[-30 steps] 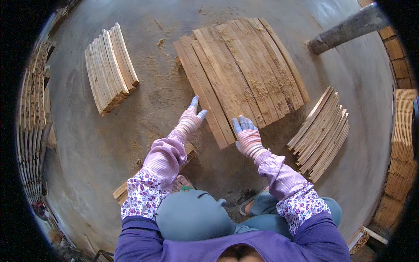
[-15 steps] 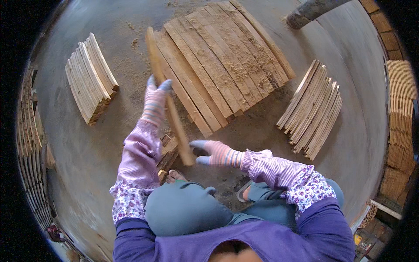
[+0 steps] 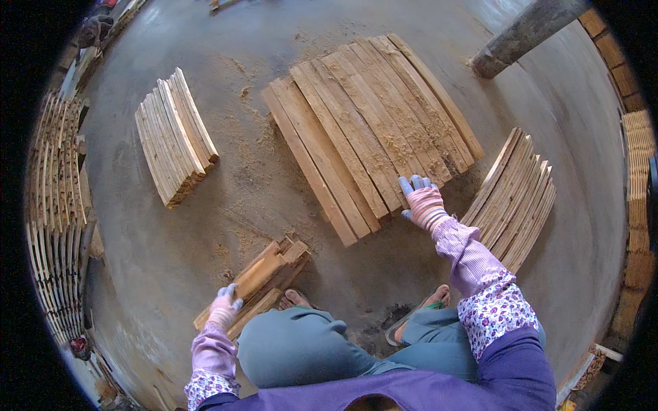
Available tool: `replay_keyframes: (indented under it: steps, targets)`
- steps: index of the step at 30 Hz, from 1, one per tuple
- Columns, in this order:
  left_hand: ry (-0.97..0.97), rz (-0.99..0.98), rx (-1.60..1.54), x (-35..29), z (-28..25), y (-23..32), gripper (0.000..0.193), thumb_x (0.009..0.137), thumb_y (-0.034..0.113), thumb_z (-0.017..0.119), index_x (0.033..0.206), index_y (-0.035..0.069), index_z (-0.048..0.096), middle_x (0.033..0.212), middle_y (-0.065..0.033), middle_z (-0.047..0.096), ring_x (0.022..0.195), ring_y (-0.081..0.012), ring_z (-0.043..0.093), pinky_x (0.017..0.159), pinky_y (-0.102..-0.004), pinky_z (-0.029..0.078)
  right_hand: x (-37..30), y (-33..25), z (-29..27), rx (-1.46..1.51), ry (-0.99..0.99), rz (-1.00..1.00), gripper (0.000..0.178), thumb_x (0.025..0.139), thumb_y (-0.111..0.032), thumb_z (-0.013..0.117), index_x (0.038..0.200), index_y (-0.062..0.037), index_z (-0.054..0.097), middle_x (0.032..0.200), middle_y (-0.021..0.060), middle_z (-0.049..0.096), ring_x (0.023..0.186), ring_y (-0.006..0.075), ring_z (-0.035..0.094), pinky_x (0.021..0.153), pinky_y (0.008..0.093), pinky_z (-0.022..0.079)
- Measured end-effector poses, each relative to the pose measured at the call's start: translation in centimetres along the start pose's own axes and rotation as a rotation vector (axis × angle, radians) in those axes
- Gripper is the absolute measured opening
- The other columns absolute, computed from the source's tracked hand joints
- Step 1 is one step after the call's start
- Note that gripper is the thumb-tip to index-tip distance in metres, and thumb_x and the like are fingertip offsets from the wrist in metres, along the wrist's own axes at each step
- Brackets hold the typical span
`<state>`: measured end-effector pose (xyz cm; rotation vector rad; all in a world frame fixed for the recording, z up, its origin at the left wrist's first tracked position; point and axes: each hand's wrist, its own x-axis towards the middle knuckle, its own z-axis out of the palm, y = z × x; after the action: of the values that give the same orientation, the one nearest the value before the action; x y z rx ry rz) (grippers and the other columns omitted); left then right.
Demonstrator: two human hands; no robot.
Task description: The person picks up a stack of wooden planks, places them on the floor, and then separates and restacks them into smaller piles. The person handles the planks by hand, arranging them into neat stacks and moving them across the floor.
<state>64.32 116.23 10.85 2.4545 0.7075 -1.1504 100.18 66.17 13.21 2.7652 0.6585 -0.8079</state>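
Note:
My left hand [image 3: 225, 306], in a striped glove with greyish fingertips, is low beside my left foot. It grips the near end of a short wooden plank [image 3: 255, 275], which lies on a small pile of wood pieces. How the fingers wrap its underside is hidden. My right hand [image 3: 423, 201], gloved alike, reaches forward with fingers stretched out and holds nothing. Its fingertips are at the near edge of a wide stack of planks [image 3: 356, 130] strewn with sawdust.
Narrow wooden strips [image 3: 175, 133] are stacked at the left, with another strip stack [image 3: 514, 198] at the right. A thick grey post [image 3: 528, 38] rises at the far right. Wood lines both sides: a left rack [image 3: 58, 205] and right piles [image 3: 637, 205]. Sawdust dots the concrete floor [image 3: 157, 253].
My left hand has brought the plank down from the stack's left edge to the small pile. My right hand has moved forward and right to the big stack. The view has shifted.

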Motion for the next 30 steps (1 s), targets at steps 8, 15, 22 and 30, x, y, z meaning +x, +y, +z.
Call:
replay_keyframes:
  steps: [8,15,22,30]
  targets:
    - [0.142,0.065,-0.031,1.0,-2.7,5.6,0.072,0.083,0.036,0.075,0.144,0.013,0.044,0.149,-0.0209,0.042,0.138,-0.039,0.039,0.115,-0.0461,0.034,0.0,0.4,-0.6,0.446,0.136,0.18,0.047,0.081,-0.015,0.063,0.124,-0.0019,0.05,0.125,0.0249,0.059,0.114,0.0401,0.06,0.097,0.0471,0.049]
    - [0.334,0.604,-0.087,5.9,-6.7,20.6,0.059,0.087,0.026,0.072,0.139,0.013,0.049,0.141,-0.019,0.049,0.129,-0.0393,0.048,0.107,-0.045,0.042,4.9,-0.2,0.0,0.32,0.254,0.196,0.037,0.091,-0.027,0.061,0.119,-0.0043,0.053,0.109,0.0222,0.067,0.099,0.0388,0.067,0.082,0.0485,0.055]
    - [0.402,0.916,-0.11,6.3,-10.2,29.7,0.056,0.085,0.017,0.073,0.137,0.014,0.052,0.135,-0.018,0.055,0.122,-0.0388,0.055,0.103,-0.0426,0.046,-2.5,19.4,0.1,-0.175,0.599,0.188,0.033,0.093,-0.025,0.047,0.082,0.0016,0.064,0.075,0.02,0.065,0.072,0.032,0.069,0.064,0.0481,0.058]
    - [0.299,1.0,0.03,7.5,-10.2,39.0,0.052,0.086,0.015,0.072,0.134,0.013,0.055,0.133,-0.0176,0.057,0.121,-0.0377,0.056,0.102,-0.0423,0.047,-28.3,38.5,17.3,0.371,0.768,1.096,0.043,0.093,-0.013,0.054,0.135,-0.0152,0.058,0.128,0.0205,0.06,0.119,0.0385,0.059,0.102,0.0436,0.047]
